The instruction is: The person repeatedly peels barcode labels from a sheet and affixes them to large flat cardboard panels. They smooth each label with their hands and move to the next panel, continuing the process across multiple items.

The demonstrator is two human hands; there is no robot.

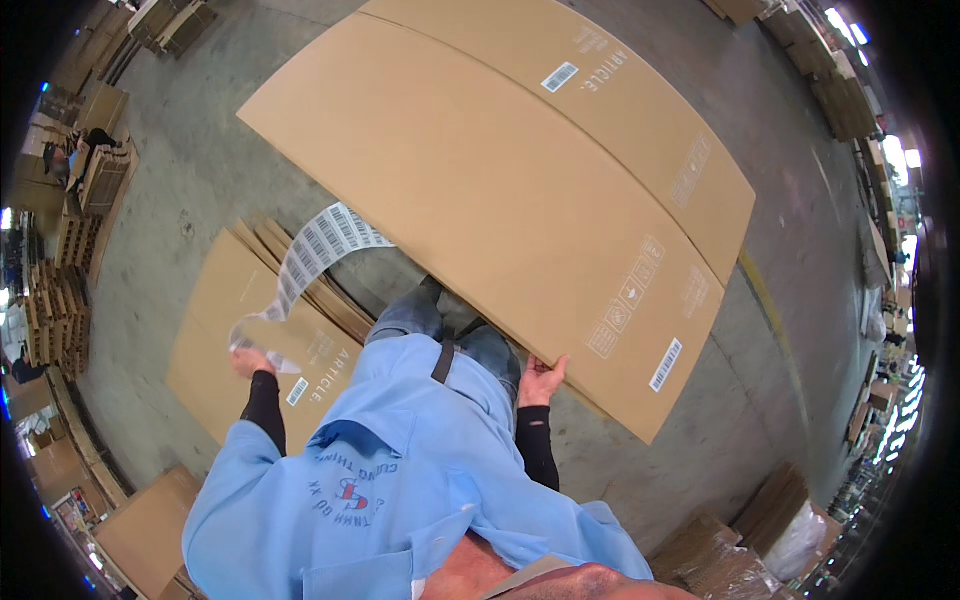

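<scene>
A large flat brown cardboard carton (pixel 450 160), with a fold line and white barcode labels, spreads out in front of me. My right hand (pixel 541 381) has its fingers closed on the carton's near edge. Off to the left, my left hand (pixel 254 362) grips the end of a long strip of white barcode labels (pixel 322 244). The strip curls up and away from that hand, and its far end reaches the edge of the large carton. Below the strip lies a stack of flat cartons (pixel 225 325), the top one bearing a barcode label (pixel 297 391).
Grey concrete floor (pixel 190 190) surrounds the cartons, with a yellow line (pixel 778 312) on the right. Wooden pallets (pixel 58 315) line the far left, near another person (pixel 62 163). Wrapped bundles (pixel 705 558) stand at lower right, and a brown carton (pixel 150 530) at lower left.
</scene>
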